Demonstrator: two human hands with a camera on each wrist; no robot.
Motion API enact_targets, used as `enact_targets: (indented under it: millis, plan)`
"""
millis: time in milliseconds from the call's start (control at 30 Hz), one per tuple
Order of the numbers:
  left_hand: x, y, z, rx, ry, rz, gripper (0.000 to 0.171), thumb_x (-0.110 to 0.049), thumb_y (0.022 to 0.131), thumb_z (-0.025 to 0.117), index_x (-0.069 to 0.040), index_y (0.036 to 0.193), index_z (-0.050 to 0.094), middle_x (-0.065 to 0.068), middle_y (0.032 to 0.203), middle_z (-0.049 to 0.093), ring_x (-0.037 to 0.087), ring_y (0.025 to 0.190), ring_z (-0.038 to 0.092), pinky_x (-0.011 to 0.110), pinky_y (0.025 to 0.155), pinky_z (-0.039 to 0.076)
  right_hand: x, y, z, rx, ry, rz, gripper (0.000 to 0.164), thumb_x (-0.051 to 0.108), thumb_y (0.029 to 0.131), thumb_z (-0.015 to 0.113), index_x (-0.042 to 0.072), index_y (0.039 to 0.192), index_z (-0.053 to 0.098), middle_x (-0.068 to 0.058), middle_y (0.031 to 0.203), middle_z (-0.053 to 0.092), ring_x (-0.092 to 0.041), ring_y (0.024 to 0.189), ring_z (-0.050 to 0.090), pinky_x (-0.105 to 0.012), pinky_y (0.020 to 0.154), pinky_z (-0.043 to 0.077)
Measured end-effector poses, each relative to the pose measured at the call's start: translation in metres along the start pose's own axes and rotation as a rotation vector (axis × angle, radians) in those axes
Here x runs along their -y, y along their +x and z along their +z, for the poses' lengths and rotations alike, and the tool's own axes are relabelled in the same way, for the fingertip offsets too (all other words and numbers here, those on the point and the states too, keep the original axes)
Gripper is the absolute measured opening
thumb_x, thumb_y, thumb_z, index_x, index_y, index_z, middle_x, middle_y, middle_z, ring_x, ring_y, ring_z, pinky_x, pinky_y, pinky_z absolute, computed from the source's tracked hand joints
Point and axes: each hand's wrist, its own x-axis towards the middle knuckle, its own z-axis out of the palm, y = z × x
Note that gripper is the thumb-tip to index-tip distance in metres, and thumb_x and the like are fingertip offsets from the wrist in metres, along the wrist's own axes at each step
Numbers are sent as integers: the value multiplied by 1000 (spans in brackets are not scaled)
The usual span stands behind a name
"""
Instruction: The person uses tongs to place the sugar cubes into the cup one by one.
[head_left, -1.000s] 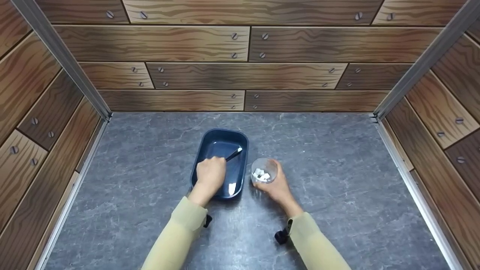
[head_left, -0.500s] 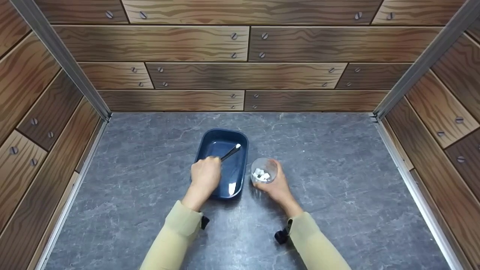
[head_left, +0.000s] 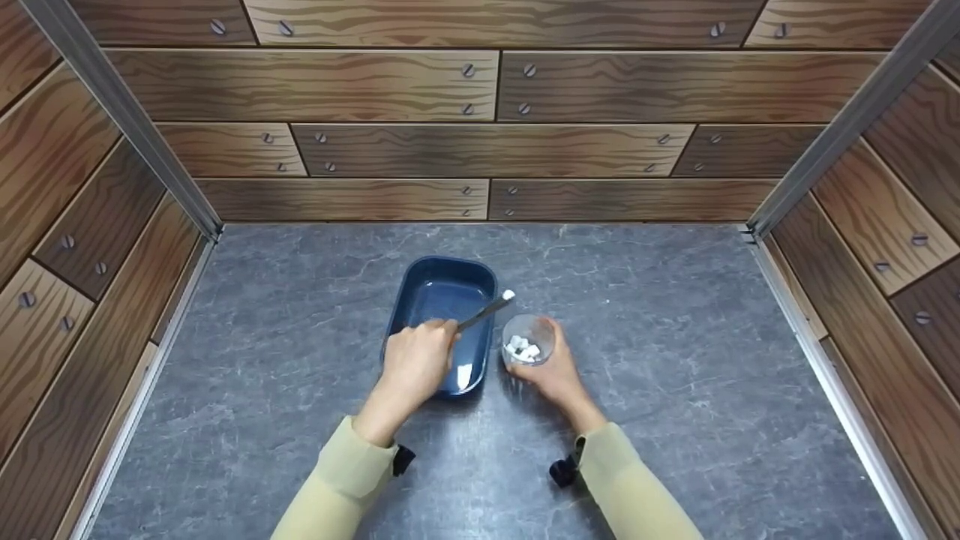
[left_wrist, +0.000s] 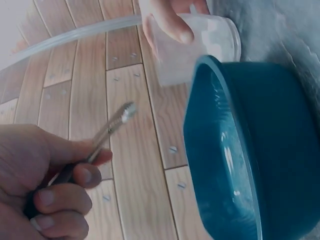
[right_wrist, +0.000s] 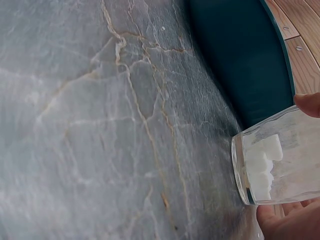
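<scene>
In the head view my left hand point(head_left: 420, 358) grips a slim utensil point(head_left: 480, 311) with a dark handle and a metallic end; blur hides its exact kind. A small white piece point(head_left: 508, 295) sits at its tip, just past the right rim of the dark blue rectangular dish point(head_left: 442, 300). The left wrist view shows the fingers curled round the handle point(left_wrist: 65, 175). To the dish's right, my right hand point(head_left: 556, 371) holds a clear cup point(head_left: 534, 328) from its right side. Several white chunks point(right_wrist: 262, 165) lie at the cup's bottom.
Grey marbled tabletop point(head_left: 675, 360) surrounds the dish and cup. Wood-patterned walls point(head_left: 390, 150) stand at the back and both sides, with metal rails point(head_left: 821, 127) at the corners. A tiny white speck point(head_left: 607, 301) lies right of the cup.
The utensil's tip, with its white piece, has swung right from over the dish to beyond its right rim. My left forearm has drawn slightly back and left. The right hand and cup stay put.
</scene>
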Motion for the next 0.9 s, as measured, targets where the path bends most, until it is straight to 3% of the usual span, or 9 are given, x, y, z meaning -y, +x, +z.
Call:
enact_targets:
  millis: [167, 500, 700, 900]
  plan:
    - [-5, -4, -3, 22, -68, 63, 19, -21, 93, 67, -11, 78, 62, 1, 67, 60, 29, 48, 56, 41, 41, 42, 0, 1, 0, 9, 37, -21, 96, -2, 60, 85, -1, 142, 35, -26, 138, 48, -37, 128, 47, -45, 110, 30]
    - [-8, -6, 2, 140, -102, 89, 20, -24, 96, 62, -12, 80, 61, 0, 71, 60, 25, 56, 59, 39, 47, 45, -1, 0, 0, 0, 12, -9, 95, 0, 61, 86, 3, 142, 37, -23, 136, 49, -37, 124, 47, -49, 107, 32]
    - [-5, -8, 5, 124, -102, 53, 19, -26, 98, 61, -8, 96, 68, 5, 82, 66, 29, 62, 64, 44, 51, 49, -3, 1, 0, 5, 22, -10, 99, 2, 60, 88, 4, 144, 36, -26, 137, 48, -40, 126, 45, -53, 108, 30]
    - [2, -9, 3, 90, -156, -5, 20, -26, 98, 61, -6, 100, 65, 6, 79, 61, 28, 54, 58, 41, 46, 45, -1, 0, 0, 6, 16, 16, 100, 2, 59, 88, 4, 144, 35, -26, 138, 46, -40, 128, 44, -53, 109, 28]
